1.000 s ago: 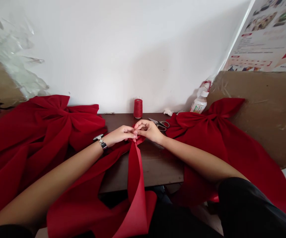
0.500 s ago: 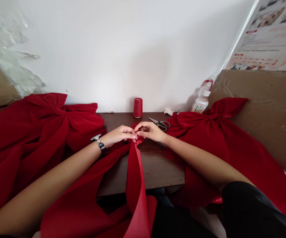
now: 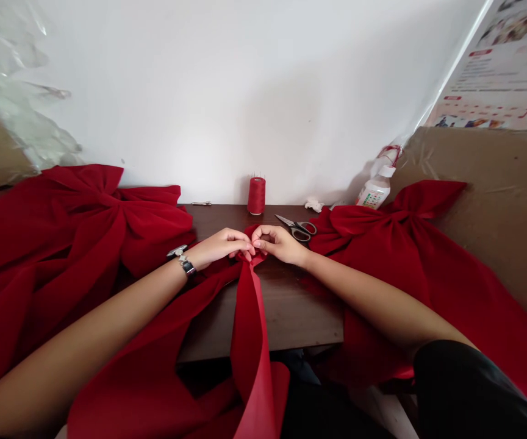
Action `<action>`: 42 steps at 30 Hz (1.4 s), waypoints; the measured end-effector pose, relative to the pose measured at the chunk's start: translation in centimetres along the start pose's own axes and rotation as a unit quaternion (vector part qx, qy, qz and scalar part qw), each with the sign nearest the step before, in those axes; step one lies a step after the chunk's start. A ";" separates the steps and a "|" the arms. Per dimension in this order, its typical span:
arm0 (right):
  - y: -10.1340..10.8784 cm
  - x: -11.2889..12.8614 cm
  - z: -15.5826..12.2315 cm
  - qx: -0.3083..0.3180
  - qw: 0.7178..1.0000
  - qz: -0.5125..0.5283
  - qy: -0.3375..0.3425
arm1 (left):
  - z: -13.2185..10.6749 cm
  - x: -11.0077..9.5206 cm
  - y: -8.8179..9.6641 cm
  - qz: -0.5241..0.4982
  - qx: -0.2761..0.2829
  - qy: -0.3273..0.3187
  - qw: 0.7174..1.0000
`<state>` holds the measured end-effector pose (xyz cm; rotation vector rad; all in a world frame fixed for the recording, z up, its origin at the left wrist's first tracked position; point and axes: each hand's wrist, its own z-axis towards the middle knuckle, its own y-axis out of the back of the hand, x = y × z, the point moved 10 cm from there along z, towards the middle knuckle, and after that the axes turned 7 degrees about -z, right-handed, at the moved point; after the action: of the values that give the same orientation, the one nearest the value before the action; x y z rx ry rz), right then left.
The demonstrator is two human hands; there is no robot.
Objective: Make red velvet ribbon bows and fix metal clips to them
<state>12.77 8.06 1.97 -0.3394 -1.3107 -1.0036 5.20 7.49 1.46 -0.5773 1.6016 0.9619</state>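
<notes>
From the head view, the left hand (image 3: 220,247) and right hand (image 3: 277,244) sit close together over a dark wooden table (image 3: 291,311), fingers curled narrowly and fingertips meeting as they pinch the gathered neck of a red velvet ribbon (image 3: 247,323). From that pinch, the ribbon falls toward the person and over the table's near edge in a soft, folded band. The velvet looks light and limp, likely to flop if held by its loose length, so the tight gathers seem the surest place to grip. A black wristwatch (image 3: 186,267) circles the left wrist. Large red velvet bows (image 3: 75,225) (image 3: 410,250) lie to the left and right, their plump loops pinched at the centres. At the far side stand a red thread spool (image 3: 256,196) and a plastic bottle (image 3: 373,192), with scissors (image 3: 296,228) lying just beyond the right hand.
</notes>
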 end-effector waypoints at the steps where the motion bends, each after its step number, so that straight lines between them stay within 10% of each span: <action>1: 0.0 0.0 0.0 -0.003 1.000 0.001 -0.001 | 0.0 0.0 0.0 -0.005 0.000 0.001 1.000; 25: -0.5 1.0 -0.5 -0.015 0.996 -0.073 0.048 | 0.1 1.0 0.9 -0.055 -0.031 0.009 0.998; 42: -1.1 -2.3 0.1 0.007 0.991 0.093 -0.096 | -0.4 -0.9 1.3 0.083 -0.048 -0.025 0.995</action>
<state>12.03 8.43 -0.44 -0.5483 -1.4301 -0.8180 4.18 7.72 2.70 -0.4871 1.5827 1.1744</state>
